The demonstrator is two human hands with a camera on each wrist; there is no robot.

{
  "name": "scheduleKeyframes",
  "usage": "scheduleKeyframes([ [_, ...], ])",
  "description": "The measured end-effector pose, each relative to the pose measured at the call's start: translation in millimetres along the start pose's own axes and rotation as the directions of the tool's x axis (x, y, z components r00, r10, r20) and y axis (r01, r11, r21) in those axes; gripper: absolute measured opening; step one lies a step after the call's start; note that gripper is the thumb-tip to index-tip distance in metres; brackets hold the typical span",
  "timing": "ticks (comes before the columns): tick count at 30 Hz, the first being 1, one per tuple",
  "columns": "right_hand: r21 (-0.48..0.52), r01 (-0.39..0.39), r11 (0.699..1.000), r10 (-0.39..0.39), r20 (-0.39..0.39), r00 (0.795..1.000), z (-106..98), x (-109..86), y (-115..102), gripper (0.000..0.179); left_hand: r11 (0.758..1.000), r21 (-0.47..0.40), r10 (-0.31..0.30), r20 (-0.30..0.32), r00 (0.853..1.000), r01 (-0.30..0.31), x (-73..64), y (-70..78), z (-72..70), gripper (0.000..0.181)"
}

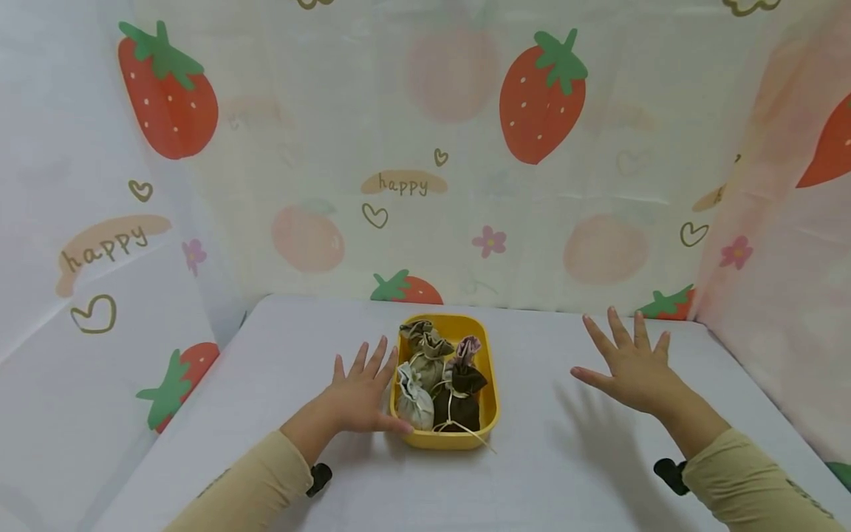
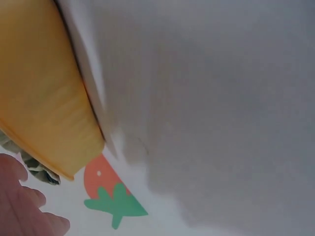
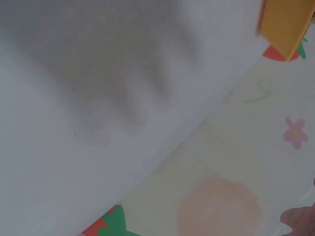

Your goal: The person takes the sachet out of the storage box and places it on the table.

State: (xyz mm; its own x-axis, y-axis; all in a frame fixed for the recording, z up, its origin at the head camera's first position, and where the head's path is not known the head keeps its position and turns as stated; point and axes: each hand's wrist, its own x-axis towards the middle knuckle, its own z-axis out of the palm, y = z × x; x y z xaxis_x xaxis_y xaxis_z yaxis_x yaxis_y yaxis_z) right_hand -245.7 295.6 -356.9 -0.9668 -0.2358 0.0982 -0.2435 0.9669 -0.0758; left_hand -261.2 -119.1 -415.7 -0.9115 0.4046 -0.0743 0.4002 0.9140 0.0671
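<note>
My tan sleeves come in from the bottom corners, and by each cuff sits a small black piece. My left hand is spread beside the left wall of a yellow tray, palm down, fingers apart and mostly straight, with hold of nothing. Its thumb overlaps the tray's near left corner; whether it touches there, I cannot tell. My right hand is fanned wide too, thumb stretched toward the tray, grasping nothing. It hovers well apart from the tray on the right, its shadow lying on the white table below.

The tray stands between my hands, nearer the left, with small tied cloth pouches inside. Closest to me are a pale pouch at the left and a dark brown pouch at the right, a light cord trailing from it over the near rim. Behind the pale one sits an olive pouch; farther back, a darker green gathered top shows at the left and a mauve one at the right.

Beyond the table's far edge hangs a cream backdrop printed with strawberries, peaches, flowers, hearts and the word "happy".
</note>
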Motion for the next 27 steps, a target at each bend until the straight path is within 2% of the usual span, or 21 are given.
scheduleKeyframes([
  [4, -0.004, 0.0, 1.0, 0.0, 0.003, 1.0, 1.1, 0.6, 0.2, 0.092, 1.0, 0.025, 0.006, 0.0, 1.0, -0.006, 3.4, 3.3, 3.5, 0.131],
  [11, -0.005, 0.002, 1.0, -0.002, 0.0, 1.0, 1.6, 1.0, 0.6, 0.092, 1.0, 0.017, 0.02, 0.021, 1.0, -0.021, 5.2, 9.3, 4.7, 0.128],
  [18, 0.007, 0.0, 1.0, 0.0, 0.006, 1.0, 2.6, 2.0, -0.8, 0.093, 0.999, 0.029, 0.045, 0.049, 0.998, -0.047, 4.5, 8.5, 5.9, 0.125],
  [27, 0.02, 0.003, 1.0, -0.003, 0.007, 1.0, 1.9, 3.7, -4.2, 0.091, 0.998, -0.01, 0.064, 0.063, 0.996, -0.063, 6.3, 8.7, 5.2, 0.125],
])
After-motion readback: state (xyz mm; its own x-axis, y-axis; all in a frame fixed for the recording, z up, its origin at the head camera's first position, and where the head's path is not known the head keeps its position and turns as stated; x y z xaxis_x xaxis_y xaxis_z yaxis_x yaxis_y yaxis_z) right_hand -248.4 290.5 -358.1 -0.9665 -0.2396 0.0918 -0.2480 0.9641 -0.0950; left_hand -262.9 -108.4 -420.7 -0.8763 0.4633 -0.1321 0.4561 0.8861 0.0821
